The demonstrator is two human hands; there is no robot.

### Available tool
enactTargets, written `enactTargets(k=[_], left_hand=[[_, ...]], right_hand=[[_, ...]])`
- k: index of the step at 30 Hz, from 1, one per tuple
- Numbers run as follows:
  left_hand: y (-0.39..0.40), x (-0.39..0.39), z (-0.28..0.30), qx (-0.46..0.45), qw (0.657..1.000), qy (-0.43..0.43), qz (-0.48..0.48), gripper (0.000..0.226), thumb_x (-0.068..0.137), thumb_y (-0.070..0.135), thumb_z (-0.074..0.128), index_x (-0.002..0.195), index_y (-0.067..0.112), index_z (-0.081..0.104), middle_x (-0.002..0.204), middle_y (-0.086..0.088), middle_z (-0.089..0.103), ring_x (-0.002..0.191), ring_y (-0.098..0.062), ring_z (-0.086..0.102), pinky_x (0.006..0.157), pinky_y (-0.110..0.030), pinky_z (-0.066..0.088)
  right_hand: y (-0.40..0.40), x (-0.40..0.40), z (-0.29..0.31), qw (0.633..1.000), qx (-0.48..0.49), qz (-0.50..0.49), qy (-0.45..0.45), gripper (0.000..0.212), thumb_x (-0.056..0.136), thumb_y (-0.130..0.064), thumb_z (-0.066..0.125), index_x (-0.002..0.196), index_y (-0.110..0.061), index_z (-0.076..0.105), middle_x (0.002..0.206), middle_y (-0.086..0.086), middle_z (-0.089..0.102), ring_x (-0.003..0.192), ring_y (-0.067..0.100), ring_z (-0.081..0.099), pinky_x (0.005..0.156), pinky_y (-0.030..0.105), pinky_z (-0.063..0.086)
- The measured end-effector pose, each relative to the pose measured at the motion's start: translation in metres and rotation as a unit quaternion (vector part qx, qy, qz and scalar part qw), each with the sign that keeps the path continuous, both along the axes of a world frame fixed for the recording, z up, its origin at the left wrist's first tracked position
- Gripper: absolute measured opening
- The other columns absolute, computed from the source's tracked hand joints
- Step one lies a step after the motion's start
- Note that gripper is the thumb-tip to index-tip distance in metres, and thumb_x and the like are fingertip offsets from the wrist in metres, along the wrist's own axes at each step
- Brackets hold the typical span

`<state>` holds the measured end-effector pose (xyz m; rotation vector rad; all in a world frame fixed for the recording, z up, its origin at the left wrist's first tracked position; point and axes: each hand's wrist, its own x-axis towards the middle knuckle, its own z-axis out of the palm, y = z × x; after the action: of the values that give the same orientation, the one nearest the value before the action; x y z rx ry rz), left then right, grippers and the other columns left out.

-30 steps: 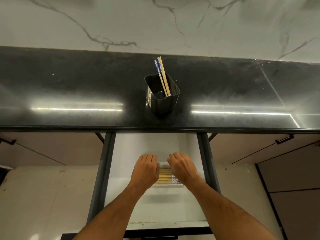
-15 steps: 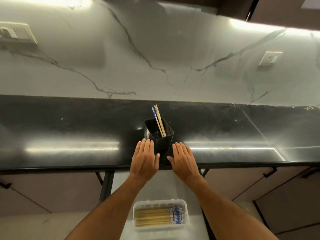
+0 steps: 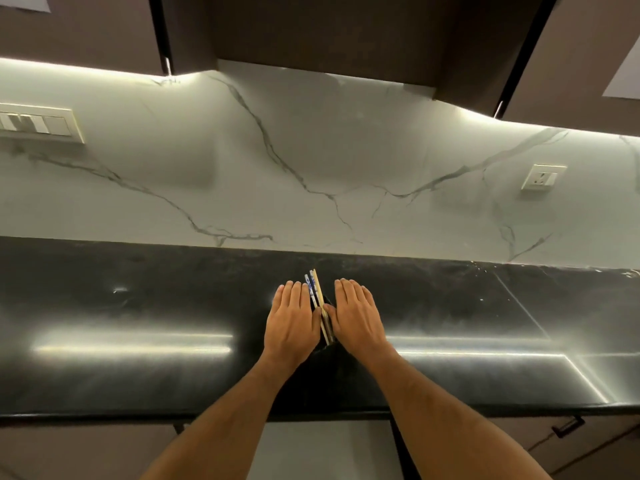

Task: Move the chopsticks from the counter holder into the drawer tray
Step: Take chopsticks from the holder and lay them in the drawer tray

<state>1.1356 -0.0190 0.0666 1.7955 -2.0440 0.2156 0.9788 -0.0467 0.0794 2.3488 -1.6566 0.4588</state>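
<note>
Chopsticks, slender wood; flat hands flanking.

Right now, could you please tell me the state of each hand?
Left hand: open, fingers straight, flat beside the chopsticks, holding nothing.
Right hand: open, fingers straight; thumb near the chopsticks, no grip visible.

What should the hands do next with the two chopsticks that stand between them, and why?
Probably pinch the two chopsticks with the right hand, whose thumb lies against them, and lift them out. Both hands are flat and open on either side of the dark holder, the left hand too, and nothing is gripped yet.
</note>
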Motion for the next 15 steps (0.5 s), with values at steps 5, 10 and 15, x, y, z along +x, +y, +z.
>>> enactTargets(k=[5, 10, 15], left_hand=[[-0.045, -0.001, -0.018, 0.012, 1.0, 0.004, 0.013, 0.05, 0.105, 0.039, 0.034, 0.136, 0.004, 0.055, 0.138, -0.017, 0.061, 0.134, -0.033, 0.053, 0.118, -0.049, 0.036], [-0.075, 0.002, -0.034, 0.035, 0.999, -0.014, 0.004, 0.056, 0.101, 0.038, 0.021, 0.134, 0.007, 0.054, 0.137, -0.015, 0.06, 0.133, -0.033, 0.053, 0.117, -0.049, 0.037], [-0.093, 0.003, -0.045, 0.02, 1.0, -0.012, -0.003, 0.045, 0.099, 0.034, 0.03, 0.124, 0.009, 0.058, 0.125, -0.01, 0.065, 0.123, -0.029, 0.059, 0.116, -0.047, 0.039]], right_hand=[[-0.049, 0.012, -0.002, 0.999, 0.025, 0.025, -0.027, 0.057, 0.104, -0.041, 0.039, 0.146, -0.002, 0.044, 0.145, 0.017, 0.054, 0.137, 0.032, 0.049, 0.116, 0.047, 0.039], [-0.083, 0.025, -0.013, 0.98, 0.117, 0.021, -0.157, 0.057, 0.106, -0.037, 0.041, 0.153, -0.006, 0.033, 0.152, 0.011, 0.045, 0.14, 0.026, 0.043, 0.117, 0.035, 0.033], [-0.109, 0.039, -0.03, 0.93, 0.231, -0.012, -0.286, 0.058, 0.102, -0.034, 0.056, 0.152, -0.011, 0.038, 0.142, 0.007, 0.056, 0.13, 0.022, 0.053, 0.113, 0.037, 0.042]])
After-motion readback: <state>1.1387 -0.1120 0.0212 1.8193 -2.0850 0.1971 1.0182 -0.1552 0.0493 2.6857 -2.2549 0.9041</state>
